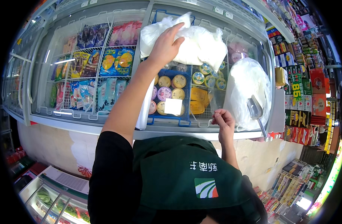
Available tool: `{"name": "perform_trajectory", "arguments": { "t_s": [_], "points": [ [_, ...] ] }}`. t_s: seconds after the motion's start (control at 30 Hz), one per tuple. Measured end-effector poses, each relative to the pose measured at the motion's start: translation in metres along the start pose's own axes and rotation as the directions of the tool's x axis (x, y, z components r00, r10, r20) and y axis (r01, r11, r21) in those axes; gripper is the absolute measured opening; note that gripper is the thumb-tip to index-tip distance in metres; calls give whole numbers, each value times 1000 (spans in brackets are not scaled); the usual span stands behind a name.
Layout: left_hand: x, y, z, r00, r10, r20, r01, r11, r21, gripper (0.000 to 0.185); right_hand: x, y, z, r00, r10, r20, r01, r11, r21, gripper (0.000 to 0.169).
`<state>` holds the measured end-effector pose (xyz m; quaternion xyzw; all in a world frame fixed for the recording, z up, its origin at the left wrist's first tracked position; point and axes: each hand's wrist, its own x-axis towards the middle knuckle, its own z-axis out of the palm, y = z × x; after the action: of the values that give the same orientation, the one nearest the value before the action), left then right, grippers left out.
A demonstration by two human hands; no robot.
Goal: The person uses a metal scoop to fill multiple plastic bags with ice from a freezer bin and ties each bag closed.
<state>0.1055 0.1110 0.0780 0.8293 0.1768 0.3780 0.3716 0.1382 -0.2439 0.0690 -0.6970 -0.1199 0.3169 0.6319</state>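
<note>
My left hand (pixel 167 46), fingers apart, reaches over several tied clear plastic bags of white powder or grains (pixel 200 46) on the freezer's glass lid; whether it touches them I cannot tell. My right hand (pixel 223 120) hovers near the freezer's front edge with its fingers curled and fingertips together; whether something thin is between them cannot be told. To its right lies a large open plastic bag with white contents (pixel 236 92), a metal scoop (pixel 255 109) resting on it. A roll of clear plastic bags (pixel 144 109) lies partly under my left forearm. A white square label (pixel 173 106) lies over the ice cream tubs.
The chest freezer (pixel 76 121) holds wire baskets of packaged ice cream (pixel 115 61) and round tubs (pixel 164 93) under glass. Stacked boxes and packets (pixel 297 92) stand at the right. Behind me at lower left is a display case with watermelons (pixel 43 196).
</note>
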Motion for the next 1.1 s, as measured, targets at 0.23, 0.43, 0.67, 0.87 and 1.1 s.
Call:
{"name": "perform_trajectory", "arguments": {
  "t_s": [0.23, 0.43, 0.67, 0.87, 1.1],
  "points": [
    [-106, -24, -40, 967, -232, 109, 215, 965, 148, 62, 2, 7, 0, 999, 29, 22, -29, 1000, -10, 9],
    [-218, -6, -32, 902, -415, 116, 365, 880, 304, 76, 8, 15, 25, 970, 168, 175, -155, 984, -85, 10],
    [-209, 14, -26, 550, -589, 593, 835, 361, -415, 48, 15, 14, 81, 841, 170, 513, 8, 946, -325, 47],
    [-186, 42, -15, 471, -417, 777, 778, -218, -589, 67, 18, -1, 99, 842, 218, 494, -139, 972, -191, 56],
    [-182, 57, -8, 581, -322, 748, 722, -222, -656, 69, 9, -12, 96, 901, 171, 398, -90, 972, -215, 53]
  ]
}}
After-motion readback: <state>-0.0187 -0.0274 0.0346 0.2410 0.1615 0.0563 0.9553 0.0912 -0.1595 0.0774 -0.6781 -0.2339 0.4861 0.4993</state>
